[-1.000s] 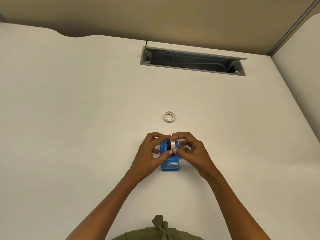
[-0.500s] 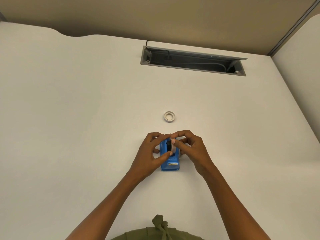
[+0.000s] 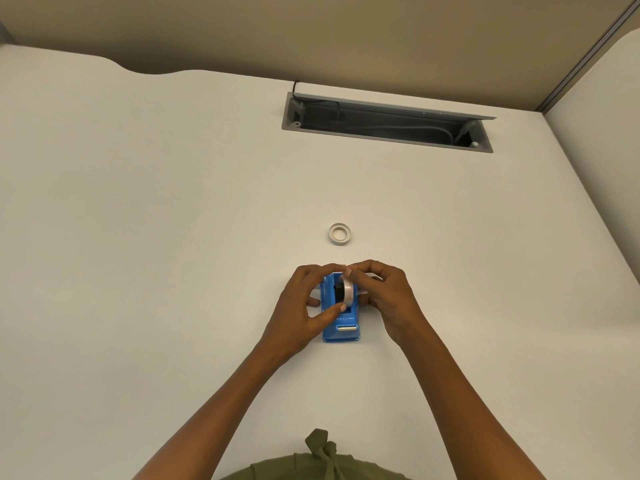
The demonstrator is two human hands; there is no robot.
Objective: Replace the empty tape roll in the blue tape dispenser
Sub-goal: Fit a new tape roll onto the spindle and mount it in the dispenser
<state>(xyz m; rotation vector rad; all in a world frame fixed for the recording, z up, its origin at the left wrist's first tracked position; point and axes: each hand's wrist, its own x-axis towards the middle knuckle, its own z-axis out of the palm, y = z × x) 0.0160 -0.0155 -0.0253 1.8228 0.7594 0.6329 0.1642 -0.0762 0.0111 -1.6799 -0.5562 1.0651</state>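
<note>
We see a smooth white worktop (image 3: 138,237) with a long grey cable tray (image 3: 388,124) recessed at its far edge, wires inside. Near us the blue plastic tape dispenser (image 3: 341,332) holds a white tape roll (image 3: 347,293) on a black hub, our left hand (image 3: 299,311) clasping the dispenser's side and our right hand (image 3: 388,297) pinching the roll's top. A small empty white ring core (image 3: 339,233) lies flat just beyond.

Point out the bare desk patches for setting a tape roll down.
Free: the desk left of the left hand, and right of the right hand. Crowded: around the blue dispenser, up to the white ring.

Both hands (image 3: 304,306) on blue dispenser (image 3: 341,325), desk (image 3: 138,237).
</note>
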